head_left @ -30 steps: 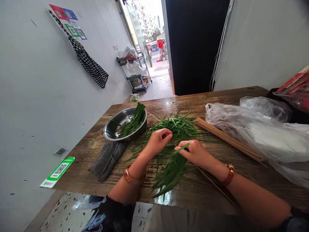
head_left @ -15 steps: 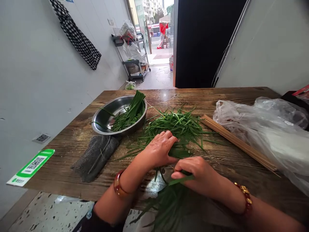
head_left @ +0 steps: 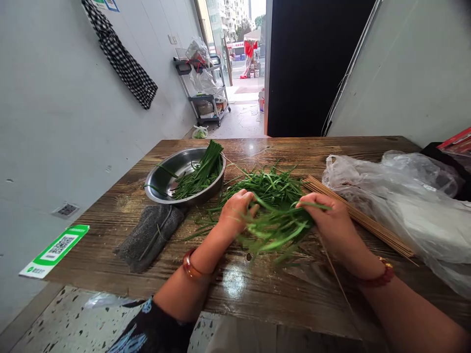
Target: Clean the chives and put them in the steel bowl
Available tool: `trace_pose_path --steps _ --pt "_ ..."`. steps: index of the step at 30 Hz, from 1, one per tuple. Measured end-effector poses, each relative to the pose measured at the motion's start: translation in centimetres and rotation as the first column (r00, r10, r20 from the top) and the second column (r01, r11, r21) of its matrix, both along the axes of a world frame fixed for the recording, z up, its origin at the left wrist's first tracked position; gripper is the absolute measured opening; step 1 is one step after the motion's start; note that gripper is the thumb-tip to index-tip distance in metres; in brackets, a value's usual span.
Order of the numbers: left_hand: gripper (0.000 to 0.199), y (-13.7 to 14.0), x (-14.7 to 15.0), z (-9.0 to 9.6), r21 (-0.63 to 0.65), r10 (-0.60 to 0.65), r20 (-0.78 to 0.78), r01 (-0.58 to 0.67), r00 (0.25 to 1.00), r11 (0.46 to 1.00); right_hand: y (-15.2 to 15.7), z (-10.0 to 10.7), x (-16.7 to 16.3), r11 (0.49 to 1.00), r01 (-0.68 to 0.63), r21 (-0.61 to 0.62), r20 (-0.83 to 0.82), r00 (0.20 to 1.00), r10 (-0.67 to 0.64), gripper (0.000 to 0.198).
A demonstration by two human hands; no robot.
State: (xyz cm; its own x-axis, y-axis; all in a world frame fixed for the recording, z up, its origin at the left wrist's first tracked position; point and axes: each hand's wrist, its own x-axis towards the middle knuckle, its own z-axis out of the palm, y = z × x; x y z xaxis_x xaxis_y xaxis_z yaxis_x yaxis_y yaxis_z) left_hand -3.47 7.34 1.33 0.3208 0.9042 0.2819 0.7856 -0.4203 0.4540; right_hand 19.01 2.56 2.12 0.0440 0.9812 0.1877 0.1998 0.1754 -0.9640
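My right hand (head_left: 329, 215) is closed on the gathered end of a bunch of garlic chives (head_left: 277, 228), held just above the table. The loose leaves fan out to the left, blurred by motion. A thin bamboo skewer (head_left: 336, 272) runs down from that same hand. At the other side of the bunch, my left hand (head_left: 237, 211) has its fingers curled round leaf ends, with the fingertips partly hidden. Behind both hands lies a loose pile of garlic chives (head_left: 272, 184) on the wooden table (head_left: 176, 264).
A steel bowl (head_left: 158, 196) with more chives stands at the back left, a dark grey cloth (head_left: 147, 240) before it. To the right lie a bundle of bamboo skewers (head_left: 368, 225) and clear plastic bags (head_left: 401, 196). A green QR-code card (head_left: 59, 250) sits at the left edge.
My right hand has lifted the bunch from the table's near edge, forward and right, and its leaves now swing leftward. My left hand has come off the pile, shifting slightly left.
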Motion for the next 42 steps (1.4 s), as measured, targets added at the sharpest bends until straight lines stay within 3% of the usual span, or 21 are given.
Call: trace_pose_path --steps 3,5,15,26,35,42 --pt "0.007 0.0 -0.1 0.4 -0.036 -0.002 0.127 0.007 0.992 0.999 -0.3 -0.7 -1.3 0.985 -0.172 0.028 0.257 0.953 0.159 0.027" --pt "0.009 -0.2 0.0 0.8 -0.073 -0.017 0.227 0.034 0.974 0.997 -0.4 -1.2 -1.9 0.971 -0.237 0.025 0.335 0.917 0.215 0.029" --pt "0.020 -1.2 0.6 2.2 -0.249 -0.054 0.526 0.215 0.849 0.944 0.4 -1.8 -1.5 0.988 -0.152 0.011 0.216 0.965 0.146 0.035" --pt "0.024 -1.4 1.0 1.9 -0.229 -0.048 0.442 0.164 0.896 0.960 0.1 -1.6 -1.5 0.993 -0.115 0.018 0.252 0.962 0.107 0.041" --pt "0.014 -1.1 0.7 1.9 -0.023 -0.015 0.403 0.026 0.915 0.999 0.1 -1.1 -1.6 0.996 -0.094 0.013 0.202 0.975 0.089 0.035" --pt "0.025 -1.6 1.0 2.5 -0.128 -0.012 0.427 0.074 0.904 0.989 0.0 -1.2 -1.6 0.997 -0.081 0.016 0.180 0.981 0.077 0.037"
